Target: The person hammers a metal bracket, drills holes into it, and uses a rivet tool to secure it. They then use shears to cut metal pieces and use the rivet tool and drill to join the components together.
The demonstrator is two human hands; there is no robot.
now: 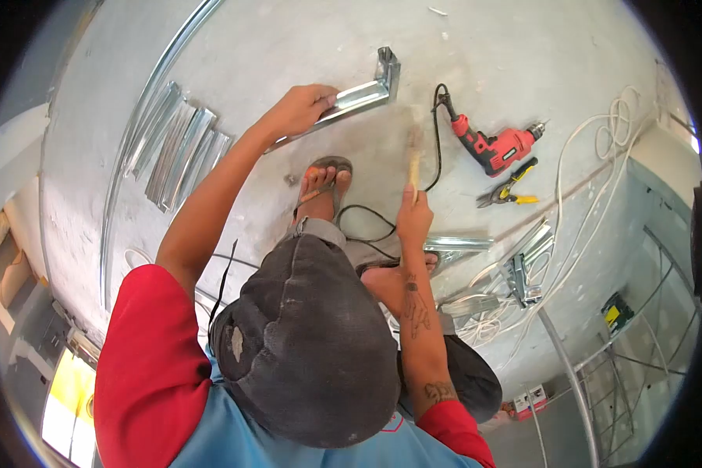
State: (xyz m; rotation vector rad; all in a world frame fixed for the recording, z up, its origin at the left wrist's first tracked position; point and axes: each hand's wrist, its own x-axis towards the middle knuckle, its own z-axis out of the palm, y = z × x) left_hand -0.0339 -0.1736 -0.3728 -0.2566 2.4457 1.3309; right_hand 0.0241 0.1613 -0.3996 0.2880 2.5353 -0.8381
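Note:
My left hand (306, 108) is closed around a shiny metal channel (359, 97), which lies at a slant over the floor and bends sharply upward at its far end. In my right hand (414, 217) is a hammer (414, 165), gripped by its pale wooden handle. Its head is smeared by motion, to the right of the channel's bent end and apart from it. My sandalled foot (320, 183) rests on the floor just below the channel.
Several short metal channels (181, 148) lie at left beside a long curved strip (150, 90). To the right are a red drill (498, 150) with a black cord, yellow-handled snips (510, 189) and white cable (573, 168). Further metal pieces (526, 265) sit lower right.

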